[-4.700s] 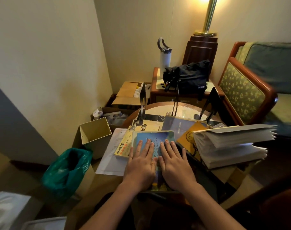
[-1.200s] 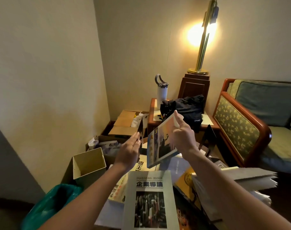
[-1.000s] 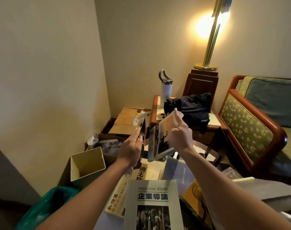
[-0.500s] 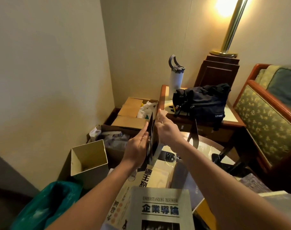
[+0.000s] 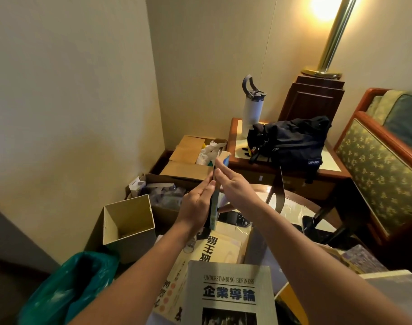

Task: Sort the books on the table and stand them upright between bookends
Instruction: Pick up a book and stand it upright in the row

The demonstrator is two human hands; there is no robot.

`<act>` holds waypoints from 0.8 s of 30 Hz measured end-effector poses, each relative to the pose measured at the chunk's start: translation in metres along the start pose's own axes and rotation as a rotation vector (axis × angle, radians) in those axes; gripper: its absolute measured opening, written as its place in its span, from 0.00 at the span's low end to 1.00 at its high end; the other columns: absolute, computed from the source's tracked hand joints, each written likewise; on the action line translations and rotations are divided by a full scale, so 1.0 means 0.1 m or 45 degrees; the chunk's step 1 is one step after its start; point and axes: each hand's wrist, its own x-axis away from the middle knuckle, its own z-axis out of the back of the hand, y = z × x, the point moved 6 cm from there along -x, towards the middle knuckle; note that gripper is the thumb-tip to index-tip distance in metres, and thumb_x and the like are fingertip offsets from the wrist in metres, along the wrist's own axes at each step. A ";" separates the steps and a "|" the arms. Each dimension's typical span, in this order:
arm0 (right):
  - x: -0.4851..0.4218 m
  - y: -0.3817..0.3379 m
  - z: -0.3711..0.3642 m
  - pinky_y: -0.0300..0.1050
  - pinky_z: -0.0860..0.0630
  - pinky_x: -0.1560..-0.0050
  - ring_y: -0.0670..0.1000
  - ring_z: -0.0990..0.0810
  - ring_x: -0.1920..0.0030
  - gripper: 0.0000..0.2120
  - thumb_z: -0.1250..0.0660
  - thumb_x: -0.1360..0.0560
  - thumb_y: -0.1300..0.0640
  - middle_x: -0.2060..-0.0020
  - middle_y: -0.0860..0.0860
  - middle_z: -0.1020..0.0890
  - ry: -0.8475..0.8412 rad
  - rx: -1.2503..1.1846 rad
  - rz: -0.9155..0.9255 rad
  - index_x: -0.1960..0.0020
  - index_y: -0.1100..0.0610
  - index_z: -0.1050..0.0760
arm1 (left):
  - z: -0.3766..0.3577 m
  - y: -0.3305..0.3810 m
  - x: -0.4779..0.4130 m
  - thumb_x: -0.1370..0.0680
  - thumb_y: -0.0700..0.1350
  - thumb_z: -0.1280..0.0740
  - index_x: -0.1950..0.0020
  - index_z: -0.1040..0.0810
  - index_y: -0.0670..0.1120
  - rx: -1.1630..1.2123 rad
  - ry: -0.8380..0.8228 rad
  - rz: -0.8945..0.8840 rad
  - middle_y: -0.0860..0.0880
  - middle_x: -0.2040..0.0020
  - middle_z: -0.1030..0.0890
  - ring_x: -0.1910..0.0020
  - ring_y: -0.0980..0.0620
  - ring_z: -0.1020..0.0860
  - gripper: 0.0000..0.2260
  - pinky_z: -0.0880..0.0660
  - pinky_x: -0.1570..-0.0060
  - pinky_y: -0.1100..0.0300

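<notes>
Now the straight fingers [image 5: 206, 187] of the left hand [image 5: 195, 205] press flat on one side of a thin book [image 5: 215, 212], and those of the right hand [image 5: 235, 191] on the other — neither hand curls round it. The book stands upright on the bench [image 5: 292, 207], against a dark bookend [image 5: 214, 170] at the left fingertips. Well right of the fingers stands a second bookend [image 5: 280, 191]. Nearer the person lie flat books — a yellow one [image 5: 221, 247], then a grey one [image 5: 228, 294].
</notes>
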 end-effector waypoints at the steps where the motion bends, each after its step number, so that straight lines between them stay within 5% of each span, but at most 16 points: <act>1: 0.00 0.00 -0.01 0.64 0.17 0.57 0.58 0.29 0.29 0.20 0.43 0.17 0.43 0.24 0.48 0.34 -0.005 -0.005 0.000 0.27 0.29 0.39 | 0.00 -0.01 -0.01 0.17 0.57 0.49 0.21 0.40 0.60 -0.030 -0.004 -0.018 0.56 0.27 0.29 0.33 0.59 0.28 0.22 0.26 0.36 0.60; 3: 0.01 0.00 0.00 0.63 0.17 0.57 0.58 0.29 0.29 0.20 0.42 0.17 0.43 0.24 0.48 0.33 -0.005 -0.016 0.003 0.27 0.30 0.38 | 0.00 0.02 -0.01 0.14 0.53 0.48 0.21 0.41 0.61 -0.090 -0.004 -0.051 0.59 0.31 0.29 0.43 0.69 0.27 0.20 0.28 0.48 0.76; 5: 0.03 0.00 0.02 0.63 0.16 0.56 0.58 0.30 0.28 0.21 0.42 0.17 0.43 0.24 0.48 0.34 -0.004 -0.043 0.005 0.26 0.32 0.38 | 0.00 0.05 0.00 0.14 0.50 0.49 0.21 0.40 0.59 -0.138 0.005 -0.073 0.55 0.31 0.27 0.42 0.66 0.25 0.20 0.31 0.55 0.82; 7: 0.05 0.01 0.04 0.61 0.16 0.55 0.58 0.32 0.27 0.21 0.43 0.17 0.44 0.24 0.48 0.34 -0.009 -0.098 0.009 0.25 0.34 0.38 | 0.00 0.05 0.00 0.14 0.50 0.49 0.21 0.39 0.58 -0.180 0.011 -0.103 0.47 0.31 0.23 0.38 0.54 0.22 0.20 0.29 0.55 0.80; 16: 0.10 0.00 0.05 0.59 0.16 0.52 0.58 0.30 0.29 0.22 0.41 0.17 0.47 0.24 0.50 0.33 0.076 -0.073 0.092 0.24 0.38 0.37 | 0.00 0.00 -0.02 0.14 0.52 0.51 0.21 0.40 0.59 -0.229 0.009 -0.072 0.52 0.27 0.28 0.35 0.61 0.28 0.20 0.33 0.58 0.84; 20: 0.12 0.06 0.08 0.59 0.16 0.53 0.55 0.28 0.29 0.24 0.41 0.17 0.46 0.25 0.50 0.31 0.159 -0.103 0.141 0.22 0.38 0.42 | 0.01 0.05 0.01 0.14 0.52 0.50 0.21 0.41 0.60 -0.210 -0.002 -0.064 0.60 0.31 0.30 0.44 0.69 0.29 0.20 0.31 0.58 0.82; 24: 0.15 0.13 0.13 0.58 0.21 0.40 0.52 0.26 0.31 0.24 0.40 0.17 0.47 0.28 0.48 0.27 0.241 -0.108 0.177 0.23 0.39 0.40 | 0.01 0.08 0.02 0.15 0.54 0.48 0.21 0.40 0.60 -0.236 0.018 -0.078 0.55 0.27 0.28 0.34 0.57 0.26 0.20 0.26 0.46 0.72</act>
